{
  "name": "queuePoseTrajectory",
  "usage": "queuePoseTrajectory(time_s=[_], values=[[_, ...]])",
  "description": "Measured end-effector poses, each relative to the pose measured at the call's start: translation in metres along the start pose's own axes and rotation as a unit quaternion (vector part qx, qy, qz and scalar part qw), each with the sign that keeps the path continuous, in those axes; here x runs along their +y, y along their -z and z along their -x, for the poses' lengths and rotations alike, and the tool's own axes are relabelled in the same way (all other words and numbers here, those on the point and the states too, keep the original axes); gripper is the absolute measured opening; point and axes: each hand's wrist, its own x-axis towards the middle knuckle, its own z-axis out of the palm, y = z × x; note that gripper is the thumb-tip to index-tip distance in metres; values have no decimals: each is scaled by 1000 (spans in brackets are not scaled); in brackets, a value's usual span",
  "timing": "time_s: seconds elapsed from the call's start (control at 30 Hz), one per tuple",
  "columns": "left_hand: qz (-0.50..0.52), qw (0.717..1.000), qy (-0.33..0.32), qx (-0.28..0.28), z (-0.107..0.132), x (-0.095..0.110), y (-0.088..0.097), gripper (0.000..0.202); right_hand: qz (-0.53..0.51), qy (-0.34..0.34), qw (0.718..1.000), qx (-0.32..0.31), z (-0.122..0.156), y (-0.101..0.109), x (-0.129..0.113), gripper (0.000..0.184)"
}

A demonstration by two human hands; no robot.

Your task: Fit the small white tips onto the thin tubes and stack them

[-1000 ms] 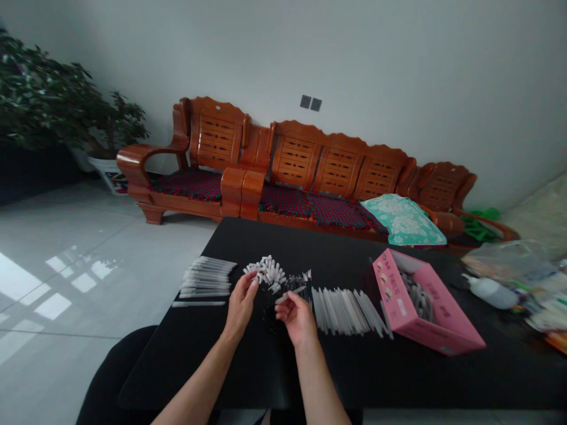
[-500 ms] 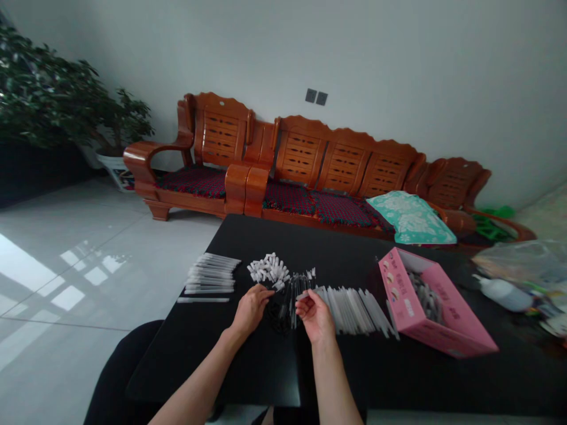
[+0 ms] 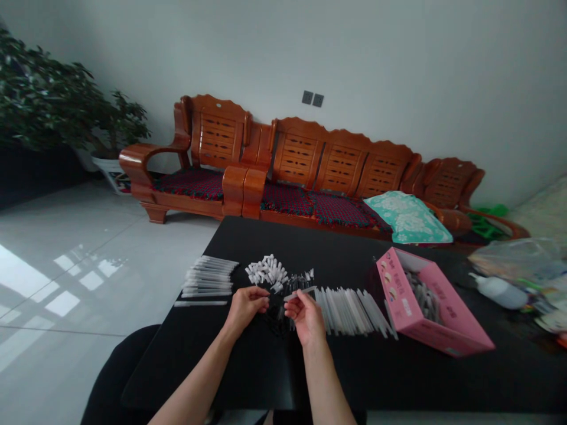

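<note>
My left hand [image 3: 246, 304] is closed in a pinch at the near edge of a heap of small white caps [image 3: 267, 271]; what it pinches is too small to name. My right hand [image 3: 304, 311] is closed on a thin clear tube [image 3: 302, 291] that points up and to the right. Between the hands lies a dark clump of thin black refills [image 3: 279, 310]. A row of clear tubes [image 3: 349, 304] lies right of my right hand. A stack of white tubes [image 3: 208, 276] sits at the left on the black table [image 3: 398, 378].
An open pink box [image 3: 425, 307] holding more parts stands at the right. Beyond it are a white squeeze bottle [image 3: 496, 291] and plastic bags [image 3: 518, 260]. A wooden sofa [image 3: 310, 171] and a potted plant [image 3: 66, 112] stand behind the table.
My left hand drew back from the cap heap toward my right hand. My right hand kept hold of the tube and the two hands came close together.
</note>
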Motion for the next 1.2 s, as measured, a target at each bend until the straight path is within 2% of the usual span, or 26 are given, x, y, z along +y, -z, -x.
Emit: queuePoseTrajectory(time_s=[0.1, 0.3, 0.8, 1.2], values=[[87, 996, 29, -8, 6, 13, 0, 29, 20, 20, 1000, -6, 1, -12, 3, 26], [95, 995, 17, -7, 12, 29, 0, 29, 52, 58, 997, -15, 2, -25, 4, 30], [106, 994, 13, -24, 16, 33, -5, 26, 84, 81, 993, -9, 1, -24, 7, 35], [106, 994, 7, -23, 14, 32, -6, 24, 92, 87, 992, -17, 2, -25, 7, 29]])
